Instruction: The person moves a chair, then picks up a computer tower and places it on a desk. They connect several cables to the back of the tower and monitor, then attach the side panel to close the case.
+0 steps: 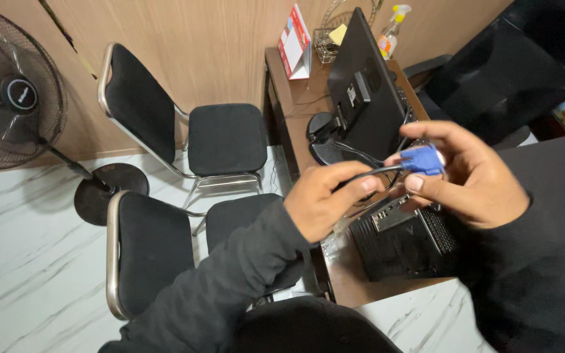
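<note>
Above the desk [299,98], right hand [475,176] pinches the blue plug [422,160]; left hand [325,199] fingers clamp its black cable [367,173]. Light, rigid plug, limp cable: best gripped by the shell.

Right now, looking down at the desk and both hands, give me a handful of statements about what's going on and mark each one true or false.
1. The right hand holds a blue cable connector. True.
2. The left hand rests flat on the desk. False: it grips the black cable just behind the connector.
3. The monitor shows its back to the camera. True.
4. A small black computer box sits on the desk below the hands. True.
5. Two red chairs stand beside the desk. False: both chairs have black padding and metal frames.
6. A standing fan is at the right edge. False: it stands at the left.
</note>
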